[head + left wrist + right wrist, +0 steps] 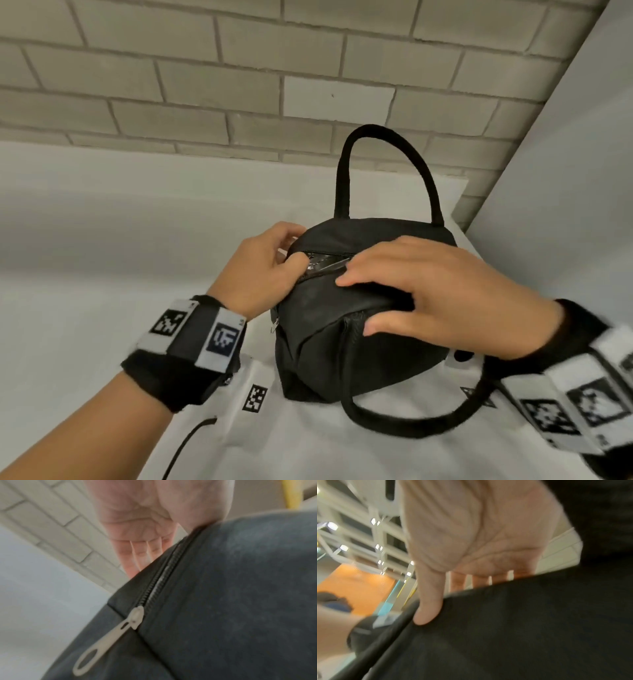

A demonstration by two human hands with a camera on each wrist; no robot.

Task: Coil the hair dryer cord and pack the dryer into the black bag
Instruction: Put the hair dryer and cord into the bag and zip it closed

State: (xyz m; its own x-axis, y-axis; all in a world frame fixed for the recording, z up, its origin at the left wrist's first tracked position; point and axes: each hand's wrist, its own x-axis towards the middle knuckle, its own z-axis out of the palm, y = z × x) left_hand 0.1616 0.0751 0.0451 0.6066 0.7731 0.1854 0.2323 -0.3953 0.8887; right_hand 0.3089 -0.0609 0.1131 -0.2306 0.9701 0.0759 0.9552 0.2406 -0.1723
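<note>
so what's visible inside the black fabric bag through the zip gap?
Through the black fabric bag's half-open zip, only a glossy dark surface shows. Left hand and right hand cover the rest; what it is cannot be told.

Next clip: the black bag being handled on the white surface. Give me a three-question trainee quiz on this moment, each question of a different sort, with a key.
1. True or false: the black bag lies flat with both carry handles tucked under it.
2. Multiple choice: the right hand is (A) lifting the bag by a handle, (B) laid on top of the bag with fingers extended, (C) resting away from the bag on the white surface.
3. Fill in: the pale zipper pull sits at the ____ end of the zipper, below the left hand.

Key: 1 false, one handle stands upright; 2 B; 3 near, with the zipper unjoined beyond it.
</note>
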